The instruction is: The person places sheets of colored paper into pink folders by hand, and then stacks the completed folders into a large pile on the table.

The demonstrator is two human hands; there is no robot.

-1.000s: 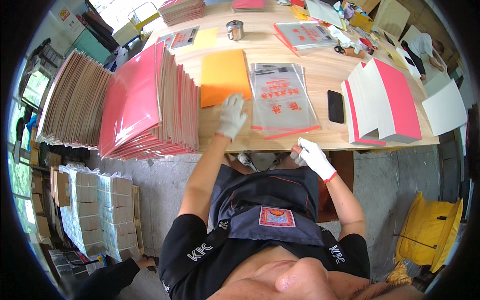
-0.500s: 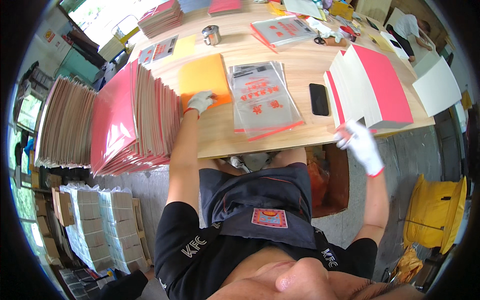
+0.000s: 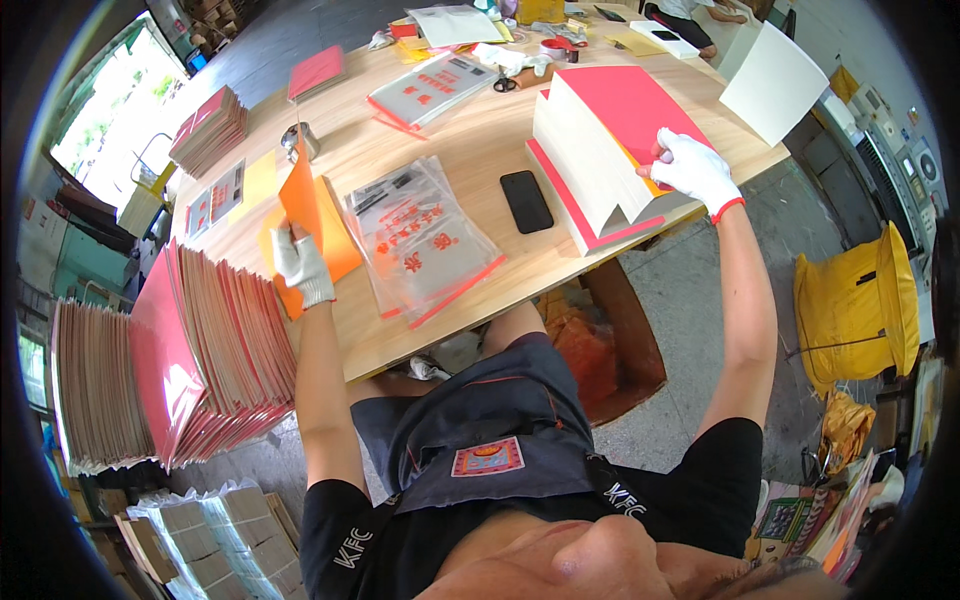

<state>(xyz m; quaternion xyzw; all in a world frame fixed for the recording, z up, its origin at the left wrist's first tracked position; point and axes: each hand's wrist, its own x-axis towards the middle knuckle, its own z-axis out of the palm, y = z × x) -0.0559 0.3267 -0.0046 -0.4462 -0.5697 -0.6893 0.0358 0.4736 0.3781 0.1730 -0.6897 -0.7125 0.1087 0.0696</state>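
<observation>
My left hand [image 3: 303,268], in a white glove, grips an orange sheet [image 3: 298,195] that stands tilted up off the table. Beneath it lies more orange paper [image 3: 340,245]. My right hand [image 3: 690,172], also gloved, has its fingers curled over the near right corner of a thick pink-topped stack of paper [image 3: 625,105], pinching the upper layers. A thin yellow-orange edge shows beside those fingers. Between the hands lie clear plastic bags [image 3: 425,240] with red print and red edges, and a black phone [image 3: 526,202].
Large bundles of pink-covered folders [image 3: 220,340] stand at the left edge. A metal mug [image 3: 300,142] is beyond the orange paper. Farther back are more plastic bags [image 3: 435,90], scissors [image 3: 505,85] and pink stacks [image 3: 210,130]. A person [image 3: 690,20] sits at the far right.
The view has turned to the right. My left hand has lifted an orange sheet off the pile. My right hand has come up from beside the pink stack onto its corner.
</observation>
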